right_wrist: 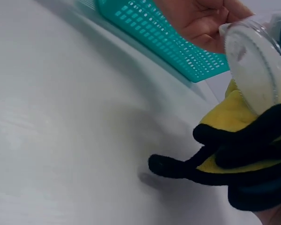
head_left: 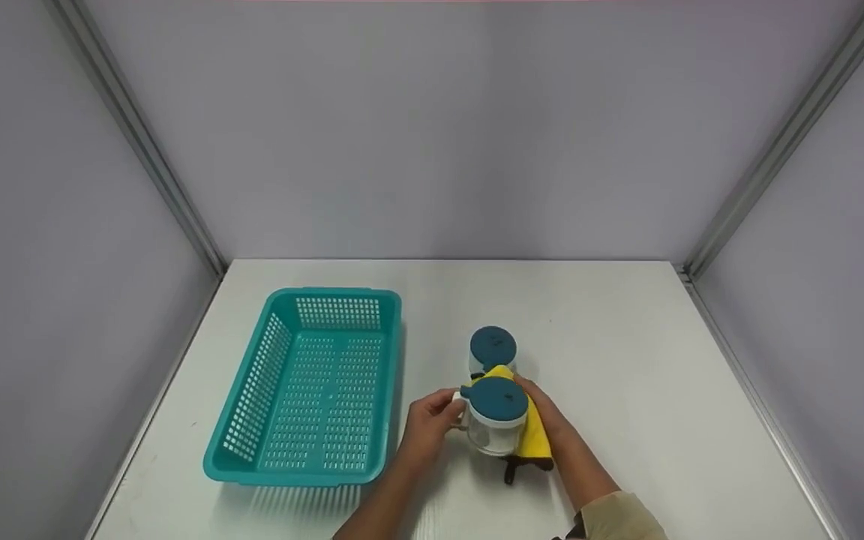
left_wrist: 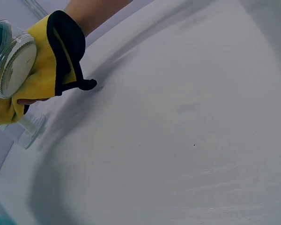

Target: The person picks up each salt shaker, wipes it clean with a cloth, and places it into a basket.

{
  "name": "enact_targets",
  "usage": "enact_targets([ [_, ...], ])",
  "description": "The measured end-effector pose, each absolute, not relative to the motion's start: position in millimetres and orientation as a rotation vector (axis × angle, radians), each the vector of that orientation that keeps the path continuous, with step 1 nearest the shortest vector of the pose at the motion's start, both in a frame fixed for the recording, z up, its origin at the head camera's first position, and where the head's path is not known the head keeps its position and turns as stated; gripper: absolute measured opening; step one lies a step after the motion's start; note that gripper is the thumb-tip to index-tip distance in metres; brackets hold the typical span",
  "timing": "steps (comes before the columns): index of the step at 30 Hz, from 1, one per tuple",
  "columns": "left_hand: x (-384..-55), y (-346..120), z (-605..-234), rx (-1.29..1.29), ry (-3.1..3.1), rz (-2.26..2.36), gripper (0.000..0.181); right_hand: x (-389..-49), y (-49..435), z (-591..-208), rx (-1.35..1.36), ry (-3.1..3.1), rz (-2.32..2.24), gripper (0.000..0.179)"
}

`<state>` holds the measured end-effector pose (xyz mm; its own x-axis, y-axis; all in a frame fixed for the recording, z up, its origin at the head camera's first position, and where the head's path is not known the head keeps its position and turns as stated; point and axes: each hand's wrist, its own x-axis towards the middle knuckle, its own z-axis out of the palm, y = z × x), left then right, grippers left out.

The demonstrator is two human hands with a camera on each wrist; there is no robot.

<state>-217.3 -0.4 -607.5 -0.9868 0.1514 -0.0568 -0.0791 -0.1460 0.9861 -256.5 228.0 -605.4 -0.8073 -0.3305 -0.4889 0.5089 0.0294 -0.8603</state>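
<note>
A clear glass jar [head_left: 493,435] with a dark blue lid and a side handle is held up off the table. My left hand [head_left: 430,421] pinches its handle from the left. On the other side my right hand [head_left: 550,418] holds a yellow cloth [head_left: 536,435] with a dark edge against the jar's wall. The cloth hides most of my right fingers, and a dark loop hangs below it. Seen from the left wrist, the jar's round base [left_wrist: 21,65] is tilted, with the cloth wrapped behind it. A second jar [head_left: 493,345] with a blue lid stands just behind.
A teal plastic basket [head_left: 304,478] with perforated sides and floor stands on the white table [head_left: 627,360] to the left of my hands. Grey-white panels [head_left: 432,135] enclose the table at the back and both sides.
</note>
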Motion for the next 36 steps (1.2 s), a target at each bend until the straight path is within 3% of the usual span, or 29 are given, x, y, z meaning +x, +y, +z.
enact_targets([
  [8,-217,-2,-608,0.041,1.964,2.273,0.029,-244,219,-607,0.217,1.55,-1.942,0.084],
  [24,-218,0,-612,0.103,1.974,2.228,0.028,-239,219,-602,0.135,1.492,-1.981,0.068],
  [36,-219,1,-611,0.136,1.993,2.237,0.027,-249,222,-608,0.21,1.715,-1.827,0.08],
])
